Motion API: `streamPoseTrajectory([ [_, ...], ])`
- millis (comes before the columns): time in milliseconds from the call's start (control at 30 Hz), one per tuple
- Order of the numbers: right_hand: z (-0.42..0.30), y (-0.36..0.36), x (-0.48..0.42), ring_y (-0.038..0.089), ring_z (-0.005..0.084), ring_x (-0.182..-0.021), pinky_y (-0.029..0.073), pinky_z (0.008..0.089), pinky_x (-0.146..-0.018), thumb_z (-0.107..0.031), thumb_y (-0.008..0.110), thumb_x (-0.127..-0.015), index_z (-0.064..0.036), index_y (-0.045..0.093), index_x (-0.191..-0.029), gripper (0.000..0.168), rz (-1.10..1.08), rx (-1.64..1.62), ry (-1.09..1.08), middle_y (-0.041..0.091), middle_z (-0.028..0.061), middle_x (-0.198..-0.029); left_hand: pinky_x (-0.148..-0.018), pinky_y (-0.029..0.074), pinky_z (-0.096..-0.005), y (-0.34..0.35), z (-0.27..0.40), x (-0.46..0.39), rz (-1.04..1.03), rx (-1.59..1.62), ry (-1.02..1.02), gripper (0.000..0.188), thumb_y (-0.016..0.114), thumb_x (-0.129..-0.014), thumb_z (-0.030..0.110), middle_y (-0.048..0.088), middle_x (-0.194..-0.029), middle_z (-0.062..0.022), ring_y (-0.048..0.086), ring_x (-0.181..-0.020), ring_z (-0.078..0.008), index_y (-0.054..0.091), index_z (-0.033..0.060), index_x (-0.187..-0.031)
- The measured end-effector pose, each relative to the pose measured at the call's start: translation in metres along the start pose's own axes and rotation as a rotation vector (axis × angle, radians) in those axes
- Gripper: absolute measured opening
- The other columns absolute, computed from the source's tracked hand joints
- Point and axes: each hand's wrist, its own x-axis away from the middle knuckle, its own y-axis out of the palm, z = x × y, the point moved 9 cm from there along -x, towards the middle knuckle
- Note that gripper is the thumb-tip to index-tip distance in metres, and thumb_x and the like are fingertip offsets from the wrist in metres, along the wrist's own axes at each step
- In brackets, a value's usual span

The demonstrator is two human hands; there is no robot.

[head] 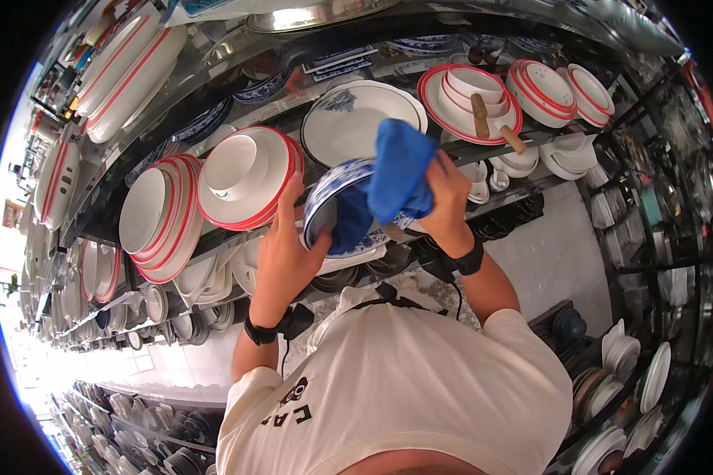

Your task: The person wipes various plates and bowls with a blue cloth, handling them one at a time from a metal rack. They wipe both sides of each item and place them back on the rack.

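Observation:
A blue-and-white patterned bowl (340, 180) is tilted on its side in front of my chest. My left hand (291, 243) grips its left rim, thumb on the near side. In my right hand (448, 193) is a blue cloth (401, 169), bunched up at the bowl's right side. Part of the cloth shows inside the bowl, and it hides much of the bowl's right part. Just beyond the bowl, a large white plate (356, 127) with a dark rim and a floral print stands on the shelf.
Red-rimmed plates with a white bowl (237, 163) stand left on the shelf, beside more stacked red-rimmed plates (160, 214). To the right, a red-rimmed plate (431, 89) carries bowls and wooden-handled pieces (480, 113). White dishes (205, 276) fill the lower shelf. Behind me, racks hold more plates (656, 377).

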Motion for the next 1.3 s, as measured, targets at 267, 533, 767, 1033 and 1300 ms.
streamPoseTrajectory([
  [267,0.027,0.003,0.013,0.063,0.0419,-0.083,0.052,0.0429,-0.069,-0.012,0.078,-0.066,0.001,0.061,-0.109,0.049,-0.081,0.091,0.13,0.06,0.0217,-0.1,-0.065,0.049,-0.0504,0.027,-0.005,0.01,-0.165,-0.023,-0.099,0.067,0.054,-0.083,0.002,0.062,-0.085,-0.0299,0.062,-0.072,-0.0464,0.028,0.0021,-0.145],
  [533,-0.028,0.022,0.006,0.063,0.0311,-0.091,0.055,0.0392,-0.076,-0.013,0.064,-0.069,-0.011,0.066,-0.106,0.037,-0.3,0.219,-0.397,0.06,0.014,-0.106,-0.061,0.048,-0.0509,0.057,0.008,-0.005,-0.355,-0.326,0.188,0.054,0.059,-0.076,0.008,0.058,-0.064,-0.0214,0.058,-0.06,-0.0428,0.05,-0.0041,-0.128],
  [767,0.01,0.003,0.001,0.064,0.0329,-0.088,0.055,0.0399,-0.073,-0.015,0.079,-0.061,-0.012,0.057,-0.12,0.063,-0.422,0.128,-0.114,0.06,0.0159,-0.104,-0.063,0.049,-0.0473,0.062,-0.005,-0.037,-0.472,-0.16,-0.086,0.044,0.06,-0.075,0.01,0.061,-0.067,-0.0234,0.06,-0.066,-0.0441,0.059,0.0036,-0.119],
  [1033,0.053,-0.101,0.03,0.065,0.042,-0.088,0.055,0.0417,-0.074,-0.021,0.082,-0.066,0.004,0.058,-0.113,0.059,-0.088,0.015,0.09,0.06,0.026,-0.112,-0.069,0.052,-0.0276,0.06,-0.069,-0.058,-0.353,0.43,-0.541,0.051,0.056,-0.076,0.008,0.065,-0.094,-0.01,0.062,-0.081,-0.0158,0.055,-0.0017,-0.126],
  [1300,0.084,-0.132,0.057,0.066,0.0405,-0.091,0.054,0.04,-0.076,-0.021,0.084,-0.065,0.006,0.056,-0.115,0.063,-0.034,-0.002,0.173,0.061,0.0262,-0.11,-0.072,0.062,-0.0372,0.098,-0.091,-0.099,-0.216,0.801,-0.694,0.047,0.054,-0.087,0.012,0.064,-0.109,-0.0198,0.07,-0.084,-0.031,0.041,0.002,-0.131],
])
